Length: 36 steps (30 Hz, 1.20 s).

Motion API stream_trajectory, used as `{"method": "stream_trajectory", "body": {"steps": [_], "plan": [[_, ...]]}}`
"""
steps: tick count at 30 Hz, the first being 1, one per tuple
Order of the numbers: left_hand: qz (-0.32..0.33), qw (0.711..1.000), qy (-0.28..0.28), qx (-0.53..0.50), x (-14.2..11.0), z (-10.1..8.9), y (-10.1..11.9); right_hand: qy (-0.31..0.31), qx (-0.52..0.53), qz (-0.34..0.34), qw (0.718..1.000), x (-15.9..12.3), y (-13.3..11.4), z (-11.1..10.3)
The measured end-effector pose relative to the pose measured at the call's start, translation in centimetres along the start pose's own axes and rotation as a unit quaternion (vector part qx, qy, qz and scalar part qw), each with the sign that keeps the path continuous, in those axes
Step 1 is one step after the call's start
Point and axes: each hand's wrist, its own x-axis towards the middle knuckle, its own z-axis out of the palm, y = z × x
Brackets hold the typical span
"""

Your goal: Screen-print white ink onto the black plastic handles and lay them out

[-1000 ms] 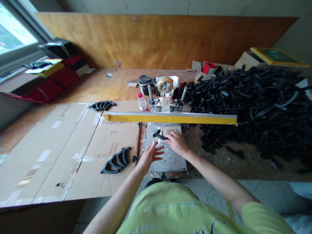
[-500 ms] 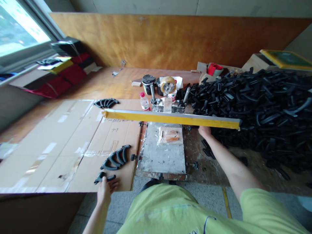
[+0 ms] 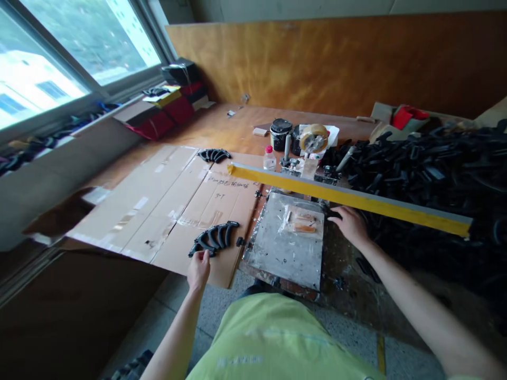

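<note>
My left hand [image 3: 199, 269] is at the near end of a fanned row of black curved handles [image 3: 216, 236] on the cardboard [image 3: 158, 200]. Its fingers are closed on the nearest handle of that row. My right hand [image 3: 350, 224] hovers at the right edge of a metal plate [image 3: 283, 253], just under a long yellow bar [image 3: 348, 198]. Its curled fingers grip a black handle [image 3: 335, 214]. A taped orange patch [image 3: 301, 224] lies on the plate's far part.
A big pile of black handles [image 3: 428, 163] fills the right side. Behind the bar stand a tape roll [image 3: 314, 138], a black can [image 3: 280, 132] and a small bottle [image 3: 269, 157]. A second row of handles [image 3: 214, 154] lies farther back. There is a window on the left.
My left hand carried a black handle up to the near end of the row. My right hand came back from the pile toward the plate. The view swung left.
</note>
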Motion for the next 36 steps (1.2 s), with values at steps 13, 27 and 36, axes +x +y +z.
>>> {"method": "stream_trajectory", "body": {"steps": [13,27,36], "plan": [[0.104,0.985,0.132,0.042,-2.3,2.0,1.1,-0.031,0.040,-0.193,0.980,-0.3,-14.3,3.3],[0.104,0.990,0.031,0.094,-0.4,1.3,3.5,-0.352,0.051,-0.172,0.919,3.0,-33.1,16.3],[0.125,0.987,0.041,0.095,0.0,0.6,2.5,-0.356,0.049,-0.164,0.919,3.0,-34.2,16.9]]}}
